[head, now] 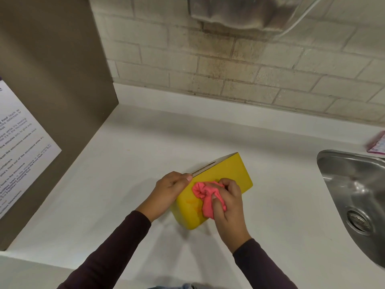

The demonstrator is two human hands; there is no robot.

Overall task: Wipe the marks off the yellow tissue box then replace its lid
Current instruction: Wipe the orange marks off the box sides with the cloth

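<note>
Countertop (pixel 129 163), white & smooth, runs to a stainless steel sink (pixel 354 184) at far right. Yellow rectangular tissue box (pixel 233 174) lies tipped on its side mid-counter, faint orange marks (pixel 194 204) on its upward face. L hand (pixel 170 188) grips the box's left edge. R hand (pixel 227 203) is clenched round a crumpled pink cloth (pixel 205 192), pressed on the yellow face.
</note>
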